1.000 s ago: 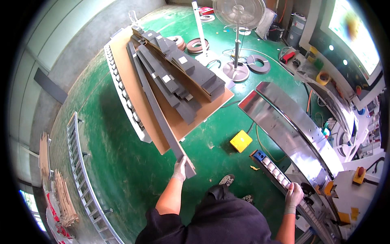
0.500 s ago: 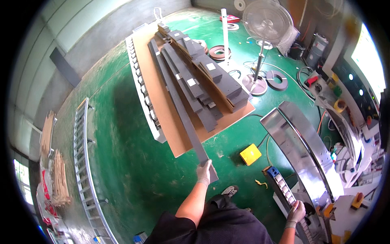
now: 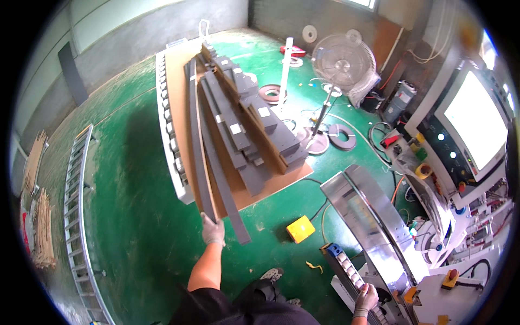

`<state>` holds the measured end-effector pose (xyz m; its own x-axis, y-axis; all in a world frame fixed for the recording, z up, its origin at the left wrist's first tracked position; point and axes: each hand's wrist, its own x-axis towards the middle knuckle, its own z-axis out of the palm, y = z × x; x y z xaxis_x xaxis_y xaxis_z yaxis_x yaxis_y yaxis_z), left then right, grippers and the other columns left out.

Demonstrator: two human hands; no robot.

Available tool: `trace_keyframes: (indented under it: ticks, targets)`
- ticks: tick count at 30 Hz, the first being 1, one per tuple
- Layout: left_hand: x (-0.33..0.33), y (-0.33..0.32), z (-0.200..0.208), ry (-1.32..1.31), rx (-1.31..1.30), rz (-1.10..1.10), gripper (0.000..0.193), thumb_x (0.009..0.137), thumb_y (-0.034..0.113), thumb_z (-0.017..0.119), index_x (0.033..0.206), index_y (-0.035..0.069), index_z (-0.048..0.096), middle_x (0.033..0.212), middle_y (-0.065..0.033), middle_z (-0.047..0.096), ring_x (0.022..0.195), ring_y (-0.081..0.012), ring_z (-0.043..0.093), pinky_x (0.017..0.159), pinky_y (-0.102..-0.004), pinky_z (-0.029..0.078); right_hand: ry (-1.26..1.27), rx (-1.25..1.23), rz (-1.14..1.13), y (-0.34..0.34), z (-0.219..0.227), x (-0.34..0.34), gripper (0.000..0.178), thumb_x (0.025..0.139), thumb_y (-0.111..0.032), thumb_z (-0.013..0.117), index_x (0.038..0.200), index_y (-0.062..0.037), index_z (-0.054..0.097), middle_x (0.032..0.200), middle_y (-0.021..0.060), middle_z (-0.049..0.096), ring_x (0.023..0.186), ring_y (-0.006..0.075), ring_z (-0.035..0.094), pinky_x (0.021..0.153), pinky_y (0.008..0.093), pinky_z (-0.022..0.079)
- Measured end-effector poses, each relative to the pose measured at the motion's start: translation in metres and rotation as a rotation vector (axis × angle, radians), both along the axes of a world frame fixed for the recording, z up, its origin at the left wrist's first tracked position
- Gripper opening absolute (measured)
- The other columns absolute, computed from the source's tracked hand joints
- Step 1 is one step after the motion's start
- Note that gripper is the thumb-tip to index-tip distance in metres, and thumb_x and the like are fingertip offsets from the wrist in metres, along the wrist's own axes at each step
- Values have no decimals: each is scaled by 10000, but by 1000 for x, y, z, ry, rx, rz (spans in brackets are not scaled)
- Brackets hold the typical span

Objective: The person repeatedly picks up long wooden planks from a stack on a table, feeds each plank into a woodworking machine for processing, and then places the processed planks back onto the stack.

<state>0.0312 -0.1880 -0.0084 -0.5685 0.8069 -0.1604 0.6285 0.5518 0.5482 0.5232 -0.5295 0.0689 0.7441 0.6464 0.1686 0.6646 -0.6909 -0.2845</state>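
Observation:
My left hand (image 3: pixel 213 231), in a pale glove, is closed round the near end of a long narrow dark grey board (image 3: pixel 199 162). This board lies along the left side of a brown-topped table, with a pale edge showing. To its right a second grey strip (image 3: pixel 239 230) sticks out past the table's near edge. My right hand (image 3: pixel 367 299), gloved too, is curled beside the roller rail (image 3: pixel 346 266) at the lower right; whether it grips anything is hidden. Stacked grey boards (image 3: pixel 271 135) with white labels cover much of the tabletop (image 3: pixel 250 202).
A metal-covered machine (image 3: pixel 374 222) with a lit screen (image 3: pixel 476 119) stands on the right. A yellow box (image 3: pixel 300 229) sits on the floor between table and machine. Behind it stands a fan (image 3: pixel 343 65) near coiled edging rolls (image 3: pixel 342 137). A ladder-like roller frame (image 3: pixel 79 227) runs along the left.
My left hand has gone left, from the strip that juts past the table to the board at the table's left side. My right hand stays by the roller rail. The view has turned right.

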Motion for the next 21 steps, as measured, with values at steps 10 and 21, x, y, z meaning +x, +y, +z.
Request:
trace_keyframes:
  ticks: [10, 21]
  targets:
    - [18, -126, -44, -754, -13, -39, 486, 769, 290, 788, 1047, -38, 562, 1001, -173, 678, 893, -272, 671, 786, -397, 527, -75, 31, 23, 1, -1, -18, 326, 866, -342, 620, 1041, -69, 649, 1017, 153, 657, 1000, 364, 583, 894, 452, 438]
    - [79, -230, 6, -1691, -811, -234, 382, 935, 345, 649, 1157, 39, 593, 1117, -157, 659, 1026, -318, 651, 964, -466, 504, 467, -421, 784, 13, 59, -246, 906, 726, -529, 766, 1414, -57, 413, 1223, 219, 594, 1112, 383, 609, 954, 449, 492]
